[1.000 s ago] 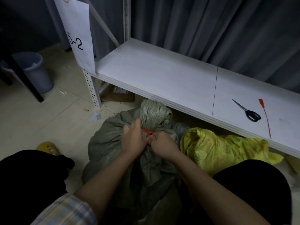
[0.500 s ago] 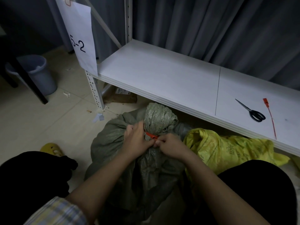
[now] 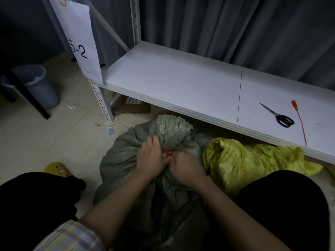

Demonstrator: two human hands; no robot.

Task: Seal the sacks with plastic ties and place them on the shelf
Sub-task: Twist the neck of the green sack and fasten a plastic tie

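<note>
Left fingers: left hand (image 3: 148, 158) curled round the gathered neck of the grey sack (image 3: 126, 160).
Right fingers: right hand (image 3: 186, 169) pinching the orange tie (image 3: 167, 152) at that neck.
Doing it well: likely hold the bunch tight while drawing the tie snug.
Waiting: yellow sack (image 3: 253, 160) on the floor; spare tie (image 3: 299, 122) and scissors (image 3: 279, 115) on the shelf (image 3: 172, 80).
Writing: hanging sheet (image 3: 79, 42) reads "5-2".

I see both hands at the gathered neck of the grey sack (image 3: 126, 160) on the floor. My left hand (image 3: 149, 160) grips the neck; my right hand (image 3: 186, 169) pinches the orange tie (image 3: 167, 152) wrapped round it. A yellow sack (image 3: 253, 163) lies just beside it, partly under the shelf (image 3: 181, 84). Scissors (image 3: 279, 115) and a spare tie (image 3: 300, 122) lie on the shelf.
</note>
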